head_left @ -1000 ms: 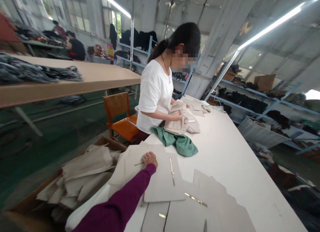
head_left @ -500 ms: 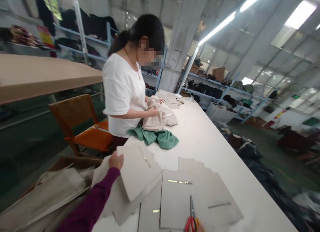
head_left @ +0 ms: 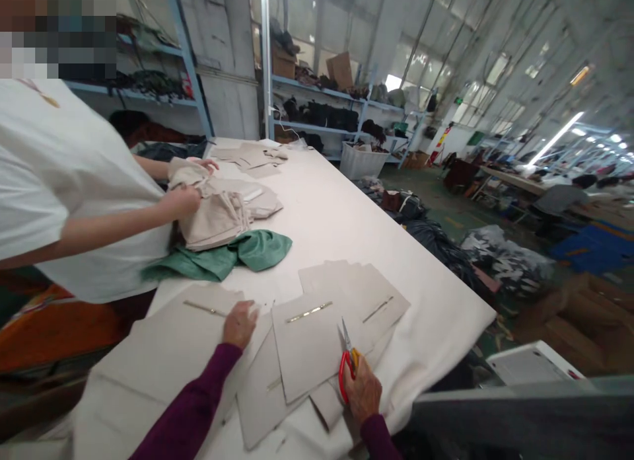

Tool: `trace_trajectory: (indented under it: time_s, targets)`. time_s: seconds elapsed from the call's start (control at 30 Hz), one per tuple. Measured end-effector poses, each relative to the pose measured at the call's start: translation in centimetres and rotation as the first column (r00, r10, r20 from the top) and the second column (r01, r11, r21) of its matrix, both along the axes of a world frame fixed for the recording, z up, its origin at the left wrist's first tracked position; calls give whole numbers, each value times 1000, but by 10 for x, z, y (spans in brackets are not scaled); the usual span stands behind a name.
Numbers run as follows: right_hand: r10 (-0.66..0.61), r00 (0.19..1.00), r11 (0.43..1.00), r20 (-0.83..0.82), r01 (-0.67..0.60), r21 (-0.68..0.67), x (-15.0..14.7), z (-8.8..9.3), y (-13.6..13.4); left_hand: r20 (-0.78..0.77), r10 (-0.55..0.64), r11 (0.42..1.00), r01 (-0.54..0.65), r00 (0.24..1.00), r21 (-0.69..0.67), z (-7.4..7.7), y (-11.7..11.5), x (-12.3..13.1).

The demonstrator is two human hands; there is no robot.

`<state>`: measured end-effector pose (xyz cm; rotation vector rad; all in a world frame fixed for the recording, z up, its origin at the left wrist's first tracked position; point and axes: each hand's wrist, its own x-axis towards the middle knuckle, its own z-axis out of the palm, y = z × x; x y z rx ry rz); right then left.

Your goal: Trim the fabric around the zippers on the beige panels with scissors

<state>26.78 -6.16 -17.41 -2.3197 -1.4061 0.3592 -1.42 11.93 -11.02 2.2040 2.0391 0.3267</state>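
My left hand [head_left: 239,324], in a purple sleeve, rests with curled fingers on a beige fabric panel [head_left: 173,334] that has a metal zipper strip near its far edge. My right hand [head_left: 363,395] grips red-handled scissors [head_left: 347,357], blades pointing away over another beige panel [head_left: 317,341] with a zipper. More zippered panels [head_left: 366,295] overlap on the white table [head_left: 347,222].
A co-worker in a white T-shirt [head_left: 64,182] stands at the left, hands on a beige garment [head_left: 218,212] over green cloth [head_left: 247,248]. More beige pieces [head_left: 252,156] lie at the table's far end. Blue shelves [head_left: 327,96], floor piles and a white bin [head_left: 364,161] surround.
The view has swung right and down, bringing the co-worker close at the left. My right hand with the scissors has come fully into view. My left hand has shifted along the fabric panel.
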Motion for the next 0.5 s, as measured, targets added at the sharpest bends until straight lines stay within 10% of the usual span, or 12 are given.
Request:
trace_trajectory:
  time_s: [0.2, 0.5]
  targets:
    - [-58, 990, 995, -132, 47, -83, 27, 0, -27, -28, -135, 974, 127, 991, -185, -41, 30, 141]
    - [-98, 952, 987, -290, 56, -150, 47, -14, -39, 94, -18, 930, 51, 995, -363, -32, 57, 166]
